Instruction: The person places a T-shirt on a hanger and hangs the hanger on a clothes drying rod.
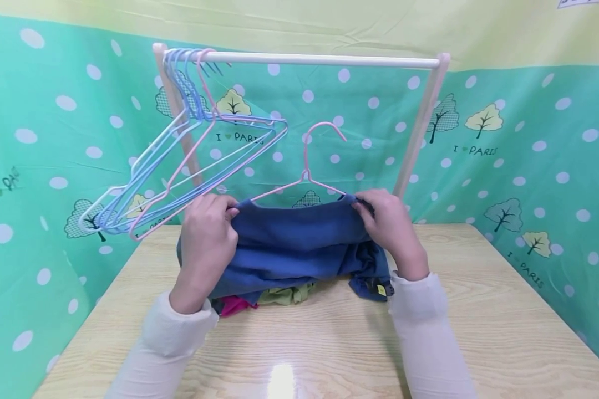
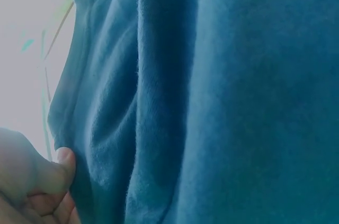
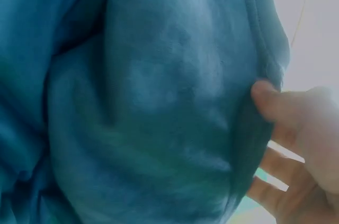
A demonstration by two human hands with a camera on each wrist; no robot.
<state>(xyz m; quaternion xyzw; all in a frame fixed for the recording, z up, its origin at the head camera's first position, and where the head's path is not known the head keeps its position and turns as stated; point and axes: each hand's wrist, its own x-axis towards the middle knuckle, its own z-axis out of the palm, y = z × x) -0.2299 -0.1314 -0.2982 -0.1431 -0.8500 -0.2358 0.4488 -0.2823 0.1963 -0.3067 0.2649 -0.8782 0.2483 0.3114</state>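
Observation:
A dark blue garment (image 1: 299,233) hangs in folds between the two hands, with a pink hanger (image 1: 306,176) inside its neckline. The hanger's hook and sloping upper arms show above the cloth; the rest of it is hidden. At the garment's left shoulder the left hand (image 1: 208,235) pinches the edge, thumb on the near side in the left wrist view. The right hand (image 1: 391,227) pinches the opposite shoulder, its thumb pressed on the fabric (image 3: 180,102) in the right wrist view. Lower folds of the garment bunch down close over the table.
A rack with a white rail (image 1: 299,59) stands behind the hands. Several blue, white and pink hangers (image 1: 145,188) hang at its left end, close to the left hand. Magenta cloth (image 1: 237,306) and green cloth (image 1: 284,295) lie on the wooden table (image 1: 329,354) under the garment.

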